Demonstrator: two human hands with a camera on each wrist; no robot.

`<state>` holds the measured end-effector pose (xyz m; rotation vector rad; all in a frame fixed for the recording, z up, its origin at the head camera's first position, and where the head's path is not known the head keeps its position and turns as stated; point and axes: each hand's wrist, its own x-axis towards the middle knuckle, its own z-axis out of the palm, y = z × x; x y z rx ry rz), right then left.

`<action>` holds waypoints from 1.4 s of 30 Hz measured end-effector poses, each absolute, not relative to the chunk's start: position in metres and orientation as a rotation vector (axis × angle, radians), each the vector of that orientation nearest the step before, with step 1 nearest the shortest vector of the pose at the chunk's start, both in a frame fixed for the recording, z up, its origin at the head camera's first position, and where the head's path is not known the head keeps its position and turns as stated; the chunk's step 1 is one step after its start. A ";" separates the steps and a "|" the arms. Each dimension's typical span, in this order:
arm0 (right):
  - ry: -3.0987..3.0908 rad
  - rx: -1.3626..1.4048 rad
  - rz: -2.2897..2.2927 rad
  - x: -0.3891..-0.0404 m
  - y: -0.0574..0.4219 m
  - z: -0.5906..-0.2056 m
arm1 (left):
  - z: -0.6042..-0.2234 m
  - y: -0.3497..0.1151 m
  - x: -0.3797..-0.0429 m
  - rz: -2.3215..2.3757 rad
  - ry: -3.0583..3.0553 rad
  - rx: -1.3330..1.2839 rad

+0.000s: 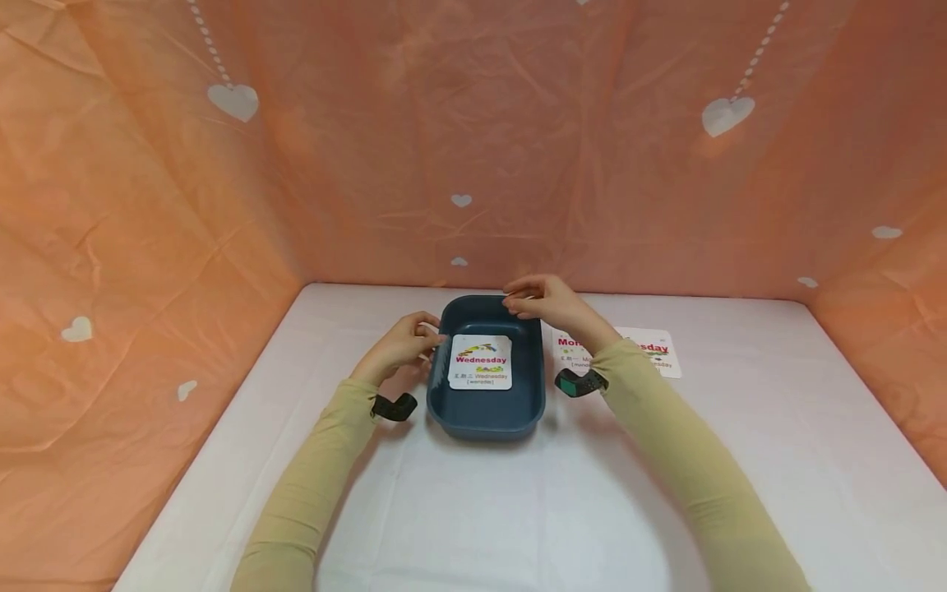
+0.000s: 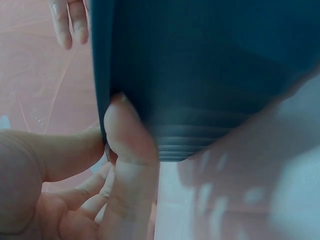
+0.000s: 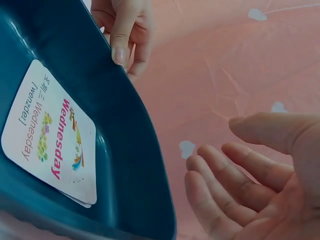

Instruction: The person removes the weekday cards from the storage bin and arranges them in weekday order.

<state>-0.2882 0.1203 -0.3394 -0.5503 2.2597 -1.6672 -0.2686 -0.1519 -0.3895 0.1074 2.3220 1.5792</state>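
A dark blue rectangular bin (image 1: 484, 418) stands on the table, its near side toward me. Inside lies a white "Wednesday" card (image 1: 480, 362) with rounded corners; in the right wrist view another card's edge peeks out beneath this card (image 3: 50, 135). My left hand (image 1: 403, 345) grips the bin's left rim, thumb and finger pinching the wall (image 2: 100, 60) in the left wrist view. Over the far right corner hovers my right hand (image 1: 555, 304). Its fingers are loosely bent and hold nothing, and in the right wrist view this hand (image 3: 255, 185) is apart from the rim.
Right of the bin, a "Monday" card (image 1: 568, 352) and another card ending in "sday" (image 1: 658, 349) lie on the white tablecloth (image 1: 473, 510), partly hidden by my right wrist. Orange cloth walls (image 1: 370, 164) with white hearts rise behind and beside the table.
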 end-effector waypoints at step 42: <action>2.326 -0.495 -1.255 -0.314 0.075 -0.373 | -0.388 -0.154 -0.266 1.572 2.301 0.091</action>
